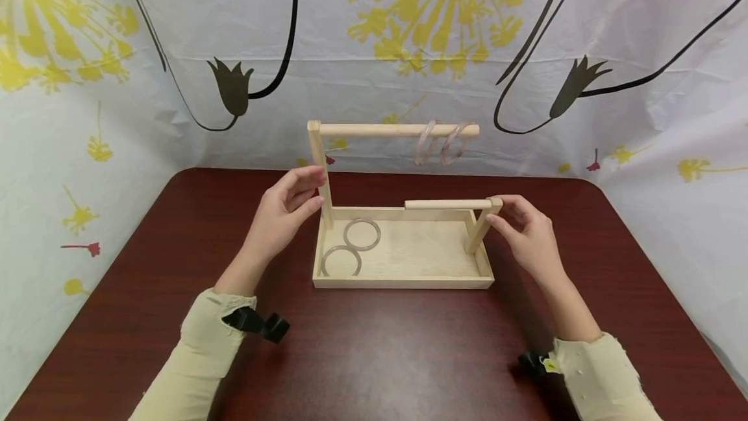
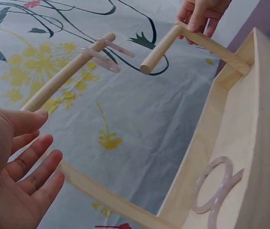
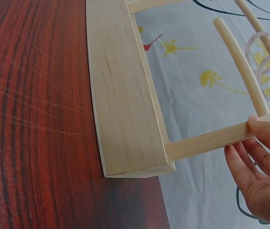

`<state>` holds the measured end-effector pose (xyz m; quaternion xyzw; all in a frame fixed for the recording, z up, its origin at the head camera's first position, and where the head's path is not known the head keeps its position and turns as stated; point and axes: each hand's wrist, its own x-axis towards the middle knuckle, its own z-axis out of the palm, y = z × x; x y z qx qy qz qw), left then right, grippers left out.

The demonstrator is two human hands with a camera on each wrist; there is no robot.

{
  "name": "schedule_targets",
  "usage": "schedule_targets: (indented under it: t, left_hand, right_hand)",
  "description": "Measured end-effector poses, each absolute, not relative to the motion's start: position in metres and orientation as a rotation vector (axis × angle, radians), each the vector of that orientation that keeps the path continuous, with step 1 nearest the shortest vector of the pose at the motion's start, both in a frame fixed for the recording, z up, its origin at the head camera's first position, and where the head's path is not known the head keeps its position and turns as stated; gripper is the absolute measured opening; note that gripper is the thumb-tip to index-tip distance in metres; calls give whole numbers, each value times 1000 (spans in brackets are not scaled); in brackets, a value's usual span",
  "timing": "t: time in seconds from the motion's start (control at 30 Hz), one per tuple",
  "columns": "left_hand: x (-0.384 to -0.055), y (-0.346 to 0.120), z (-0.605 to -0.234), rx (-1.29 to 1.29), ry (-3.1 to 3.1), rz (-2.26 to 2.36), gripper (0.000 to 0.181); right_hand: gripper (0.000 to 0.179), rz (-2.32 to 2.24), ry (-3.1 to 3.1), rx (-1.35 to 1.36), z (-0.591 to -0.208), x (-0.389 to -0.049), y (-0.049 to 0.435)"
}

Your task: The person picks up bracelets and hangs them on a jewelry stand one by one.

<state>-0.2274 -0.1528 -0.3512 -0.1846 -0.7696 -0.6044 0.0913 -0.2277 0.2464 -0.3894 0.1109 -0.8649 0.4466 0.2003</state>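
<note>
A pale wooden bangle stand has a shallow tray (image 1: 403, 283), a tall left post with a long bar (image 1: 374, 130), and a shorter right post (image 1: 479, 231) with a short bar (image 1: 447, 204). Two translucent pinkish bangles (image 1: 453, 143) hang near the long bar's free right end. Two more bangles (image 1: 362, 234) lie flat at the tray's left. My left hand (image 1: 289, 203) is beside the tall post, its fingers spread and loosely bent in the left wrist view. At the stand's right, my right hand (image 3: 264, 164) pinches the upper short post between thumb and fingers.
The stand rests on a dark red-brown table (image 1: 386, 349). Behind and beside the table hangs a white cloth (image 1: 327, 31) with yellow and dark flower prints. Dark wrist straps (image 1: 257, 323) sit on both light sleeves.
</note>
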Motion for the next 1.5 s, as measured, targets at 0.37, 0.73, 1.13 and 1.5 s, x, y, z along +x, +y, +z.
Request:
schedule_targets:
  t: [0.37, 0.73, 1.13, 1.5]
  left_hand:
    - [-230, -142, -367, -562, -2376, -1766, 44]
    - [-233, -131, -382, -475, -2462, -1816, 43]
    - [-236, -125, -399, -435, -2501, -1866, 45]
    - [-240, -118, -410, -344, -2615, -1878, 52]
  right_hand:
    - [28, 1277, -2399, 325, -391, -228, 247]
    - [28, 1288, -2398, 316, -392, -228, 247]
    - [28, 1265, -2406, 304, -392, -229, 248]
    - [29, 1266, -2406, 293, -393, -229, 248]
